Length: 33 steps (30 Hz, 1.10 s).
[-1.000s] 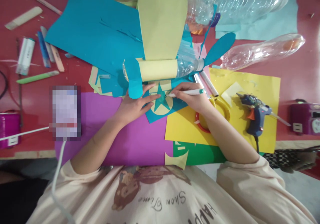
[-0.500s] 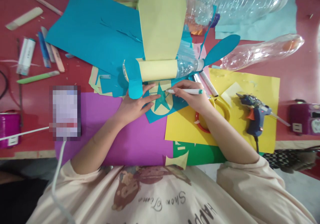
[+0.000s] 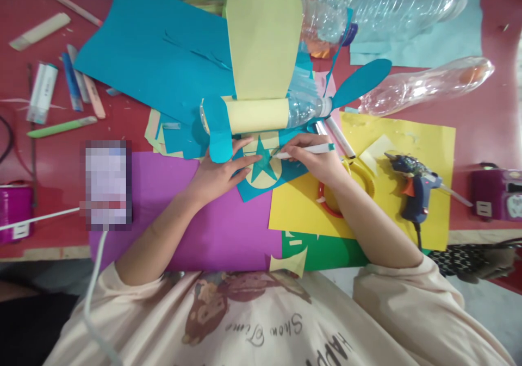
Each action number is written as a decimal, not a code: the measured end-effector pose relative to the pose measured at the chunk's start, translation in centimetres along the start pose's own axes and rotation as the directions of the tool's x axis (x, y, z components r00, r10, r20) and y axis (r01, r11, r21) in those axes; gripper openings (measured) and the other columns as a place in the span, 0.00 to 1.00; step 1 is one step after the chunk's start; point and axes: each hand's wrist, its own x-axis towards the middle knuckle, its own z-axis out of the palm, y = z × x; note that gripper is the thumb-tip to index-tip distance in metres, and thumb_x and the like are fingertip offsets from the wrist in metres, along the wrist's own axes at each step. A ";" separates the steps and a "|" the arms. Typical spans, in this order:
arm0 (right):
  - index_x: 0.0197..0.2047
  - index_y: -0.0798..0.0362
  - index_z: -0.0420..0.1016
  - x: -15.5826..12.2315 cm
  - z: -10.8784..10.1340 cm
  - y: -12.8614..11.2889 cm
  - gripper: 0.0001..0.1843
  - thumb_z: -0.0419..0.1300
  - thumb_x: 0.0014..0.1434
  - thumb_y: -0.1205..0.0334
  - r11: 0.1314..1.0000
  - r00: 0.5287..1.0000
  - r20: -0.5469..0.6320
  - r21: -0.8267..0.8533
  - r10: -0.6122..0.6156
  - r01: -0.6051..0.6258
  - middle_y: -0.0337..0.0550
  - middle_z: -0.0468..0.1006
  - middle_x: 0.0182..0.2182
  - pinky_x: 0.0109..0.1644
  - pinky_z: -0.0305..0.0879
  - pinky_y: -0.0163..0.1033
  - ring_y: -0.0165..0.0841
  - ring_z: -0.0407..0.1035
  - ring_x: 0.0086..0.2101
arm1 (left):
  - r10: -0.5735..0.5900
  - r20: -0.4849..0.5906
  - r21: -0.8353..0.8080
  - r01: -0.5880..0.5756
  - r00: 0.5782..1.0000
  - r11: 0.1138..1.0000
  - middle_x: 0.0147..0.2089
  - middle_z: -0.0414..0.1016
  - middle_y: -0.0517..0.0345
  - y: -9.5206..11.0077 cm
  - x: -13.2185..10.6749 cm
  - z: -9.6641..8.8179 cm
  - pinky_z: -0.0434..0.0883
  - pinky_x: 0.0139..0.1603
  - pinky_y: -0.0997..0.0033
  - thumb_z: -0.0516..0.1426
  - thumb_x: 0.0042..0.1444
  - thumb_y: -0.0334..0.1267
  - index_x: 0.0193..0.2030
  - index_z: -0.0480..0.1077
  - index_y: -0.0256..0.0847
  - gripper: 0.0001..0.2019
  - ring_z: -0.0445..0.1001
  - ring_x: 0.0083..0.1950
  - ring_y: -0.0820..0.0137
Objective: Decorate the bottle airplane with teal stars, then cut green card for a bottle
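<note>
A: What is held by the right grip [image 3: 314,156]?

B: A white marker [image 3: 314,149] with a green end is grasped between thumb and fingers. Its tip is pointed leftward, at the right side of a green star [image 3: 263,162]. Whether the paper is touched by the tip cannot be told.

A: And the left grip [image 3: 216,175]?

B: Nothing is grasped there. The fingers are spread and laid out toward the star, one fingertip being set at its left edge.

A: Where is the star placed?

B: Between the two grips, on a round-ended cream piece [image 3: 263,183], which is backed by a blue sheet [image 3: 247,192].

A: What is found beyond the grips?

B: A clear bottle [image 3: 302,110] is laid crosswise just past them. Its middle is wrapped in a cream band [image 3: 259,114], and a large cream panel [image 3: 265,34] is extended away from it. The left grip is partly overlapped by a blue strip [image 3: 220,135] at the bottle's left end.

A: And to the right?

B: A glue gun [image 3: 418,194] is rested on a yellow sheet [image 3: 297,208], well apart from the right grip. A purple sheet [image 3: 228,230] is spread nearer the body, below the left grip.
</note>
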 end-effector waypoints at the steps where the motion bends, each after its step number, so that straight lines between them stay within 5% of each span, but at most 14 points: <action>1: 0.26 0.53 0.78 0.0 0.0 0.1 0.08 0.60 0.53 0.61 1.000 1.000 -0.019 0.011 0.001 -0.001 0.40 0.78 0.23 0.28 0.63 0.36 0.31 0.70 0.25 | -0.001 -0.002 -0.001 0.001 1.000 1.000 0.70 0.61 0.55 0.0 0.0 0.0 0.66 0.66 0.48 0.49 0.69 0.39 0.61 0.69 0.53 0.17 0.62 0.69 0.54; 11: 0.30 0.53 0.79 0.0 0.1 0.4 0.10 0.63 0.54 0.55 0.999 0.999 -0.018 -0.019 -0.027 0.027 0.40 0.80 0.26 0.30 0.62 0.36 0.31 0.69 0.26 | 0.011 -0.005 -0.001 -0.011 1.000 1.000 0.69 0.63 0.52 -0.1 0.1 0.0 0.67 0.65 0.48 0.51 0.68 0.39 0.61 0.70 0.52 0.17 0.64 0.68 0.53; 22: 0.26 0.54 0.77 -0.1 -0.1 -0.3 0.09 0.60 0.53 0.60 0.992 0.999 0.032 -0.124 0.013 -0.009 0.40 0.77 0.23 0.28 0.59 0.35 0.31 0.67 0.26 | 0.004 0.005 0.017 -0.004 1.000 1.000 0.69 0.62 0.52 0.0 0.0 0.0 0.67 0.64 0.48 0.50 0.68 0.39 0.61 0.70 0.53 0.18 0.63 0.68 0.53; 33: 0.29 0.52 0.78 -0.1 0.2 0.3 0.08 0.62 0.54 0.57 1.000 0.998 -0.054 -0.003 0.011 -0.011 0.39 0.79 0.25 0.28 0.62 0.36 0.31 0.69 0.27 | 0.001 -0.008 -0.017 -0.001 1.000 1.000 0.70 0.62 0.53 0.0 0.1 -0.1 0.66 0.66 0.48 0.50 0.68 0.39 0.61 0.70 0.52 0.17 0.63 0.69 0.54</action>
